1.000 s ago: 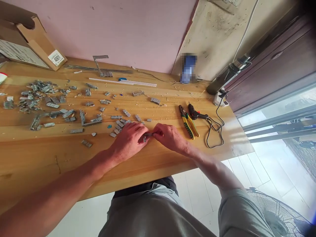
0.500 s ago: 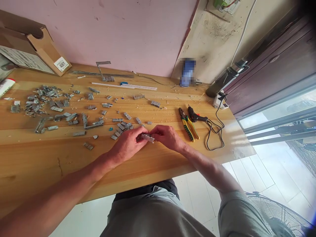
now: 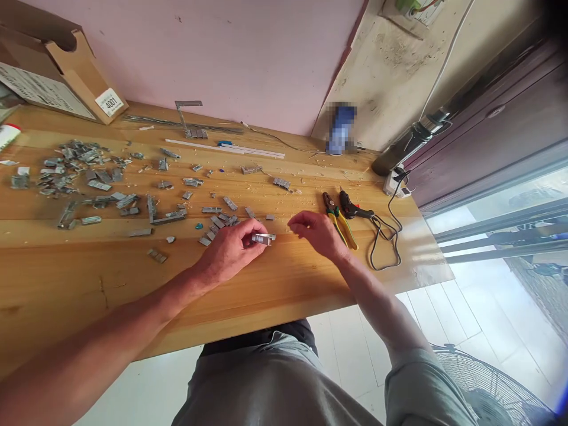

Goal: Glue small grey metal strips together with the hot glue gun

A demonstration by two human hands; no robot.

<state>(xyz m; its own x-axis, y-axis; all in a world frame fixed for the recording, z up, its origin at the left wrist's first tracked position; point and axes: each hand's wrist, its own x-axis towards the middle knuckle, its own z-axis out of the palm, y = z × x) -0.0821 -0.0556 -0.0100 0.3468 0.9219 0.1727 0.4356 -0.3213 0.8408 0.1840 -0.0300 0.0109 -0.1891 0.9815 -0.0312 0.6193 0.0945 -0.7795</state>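
Observation:
My left hand (image 3: 233, 248) is closed, thumb and fingers pinching a small silver channel-shaped metal strip (image 3: 262, 239) whose end sticks out to the right. A little apart to the right, my right hand (image 3: 317, 232) hovers over the table with its fingers bent and pressed together. What they hold, if anything, I cannot make out. Beside the left fingers lies a cluster of similar silver strips (image 3: 217, 222). A short silver piece (image 3: 270, 217) sits alone just beyond the hands.
Pliers (image 3: 341, 228) and a black glue gun (image 3: 352, 207) with its cord lie on the right. Heaped silver pieces (image 3: 84, 155) cover the left of the wooden table (image 3: 248, 302). A cardboard box (image 3: 66, 77), white sticks (image 3: 261, 153) and a dark bottle (image 3: 408, 142) stand or lie along the back.
My right hand has come away from the strip and moved right. The left hand keeps the strip, now turned with its end more toward me. The view has shifted slightly.

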